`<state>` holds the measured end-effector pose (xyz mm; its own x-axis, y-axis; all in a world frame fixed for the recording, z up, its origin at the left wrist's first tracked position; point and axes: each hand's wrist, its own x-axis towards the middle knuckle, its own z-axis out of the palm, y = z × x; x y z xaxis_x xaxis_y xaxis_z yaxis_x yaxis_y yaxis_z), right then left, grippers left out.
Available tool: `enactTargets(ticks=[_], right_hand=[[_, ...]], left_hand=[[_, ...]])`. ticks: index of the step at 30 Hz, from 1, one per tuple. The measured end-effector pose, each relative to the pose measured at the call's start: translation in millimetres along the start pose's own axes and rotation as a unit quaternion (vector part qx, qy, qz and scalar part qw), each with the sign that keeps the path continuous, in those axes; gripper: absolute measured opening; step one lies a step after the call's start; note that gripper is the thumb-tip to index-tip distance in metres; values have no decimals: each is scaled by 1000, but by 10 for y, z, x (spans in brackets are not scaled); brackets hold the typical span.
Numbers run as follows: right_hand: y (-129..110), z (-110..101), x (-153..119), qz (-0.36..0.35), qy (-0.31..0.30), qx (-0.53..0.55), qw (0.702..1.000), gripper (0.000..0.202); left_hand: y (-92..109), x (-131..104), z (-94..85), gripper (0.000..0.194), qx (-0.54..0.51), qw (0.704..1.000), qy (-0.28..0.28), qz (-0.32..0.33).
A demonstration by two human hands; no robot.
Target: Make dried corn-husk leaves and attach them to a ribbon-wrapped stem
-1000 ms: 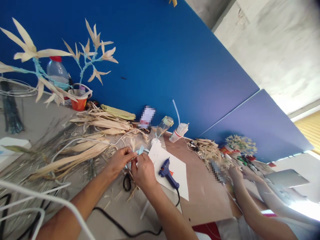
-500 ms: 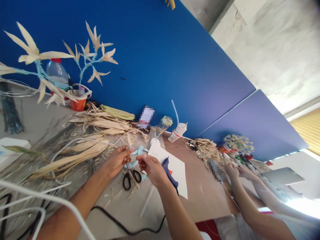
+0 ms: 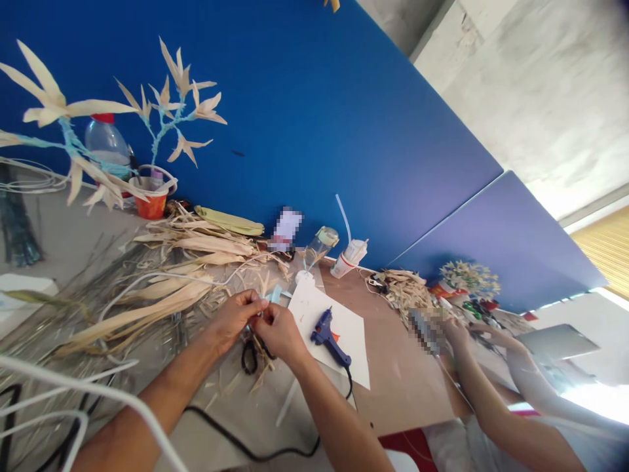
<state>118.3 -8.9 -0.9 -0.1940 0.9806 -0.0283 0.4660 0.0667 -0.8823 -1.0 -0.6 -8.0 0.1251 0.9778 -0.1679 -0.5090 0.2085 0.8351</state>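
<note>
My left hand [image 3: 236, 318] is closed in a pinch, with pale corn husk petals [image 3: 265, 284] rising just above its fingertips. Against it, my right hand [image 3: 281, 333] pinches a light blue strip, mostly hidden by the fingers. More light blue strip [image 3: 276, 293] shows just beyond the fingertips. Below the hands lie black-handled scissors [image 3: 249, 357], partly covered by my right hand. To the right, a blue glue gun [image 3: 330, 339] rests on a white sheet [image 3: 354, 328].
Dried corn husks [image 3: 162, 298] and thin wires spread over the left side. Husk flowers on blue stems [image 3: 170, 124] stand in a red cup [image 3: 150, 205]. A black cable [image 3: 246, 449] crosses the front. At right, a co-worker's hands [image 3: 459, 334] are over the table.
My hands have come together; the right moved left until its fingertips meet the left's. The glue gun is now fully uncovered, and the scissors are more hidden.
</note>
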Motion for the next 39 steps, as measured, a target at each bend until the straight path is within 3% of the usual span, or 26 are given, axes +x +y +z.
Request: enactTargets(ticks=[3, 5, 7, 11, 14, 17, 20, 24, 27, 30, 32, 35, 39], right_hand=[[7, -38, -81, -26, 5, -89, 996, 19], [26, -123, -111, -36, -28, -17, 999, 15], [53, -219, -105, -1, -62, 122, 991, 26], [78, -276, -24, 126, -117, 348, 922, 32], [64, -190, 30, 169, -136, 402, 890, 26], [51, -109, 43, 159, -121, 408, 891, 19], [49, -89, 28, 114, -87, 318, 937, 17], [21, -94, 6, 36, -19, 48, 998, 15], [-17, -84, -24, -48, 51, -171, 983, 15], [-26, -107, -75, -101, 78, -255, 958, 7], [-1, -164, -104, -101, 63, -200, 972, 9], [63, -279, -109, -21, 10, 17, 1000, 24], [102, -333, -50, 111, -60, 267, 955, 31]], left_hand=[[18, -4, -8, 39, -3, 1000, 22, 1], [35, -7, -22, 37, -17, 1000, 22, 1], [43, -8, -35, 35, -33, 999, 9, 1], [26, -17, -43, 34, -44, 999, -26, -7], [1, -32, -41, 34, -42, 997, -63, -22], [-30, -34, -40, 35, -36, 995, -89, -28], [-68, -13, -43, 37, -33, 997, -71, -21], [-100, 12, -32, 39, -26, 999, -43, -18], [-92, 5, -6, 41, -3, 999, -27, -29], [-70, -8, 3, 42, 2, 999, 0, -35], [-59, -8, -10, 41, -10, 999, 12, -31], [-56, 6, -44, 39, -29, 999, 2, -30], [-65, 16, -63, 36, -40, 999, -20, -30]])
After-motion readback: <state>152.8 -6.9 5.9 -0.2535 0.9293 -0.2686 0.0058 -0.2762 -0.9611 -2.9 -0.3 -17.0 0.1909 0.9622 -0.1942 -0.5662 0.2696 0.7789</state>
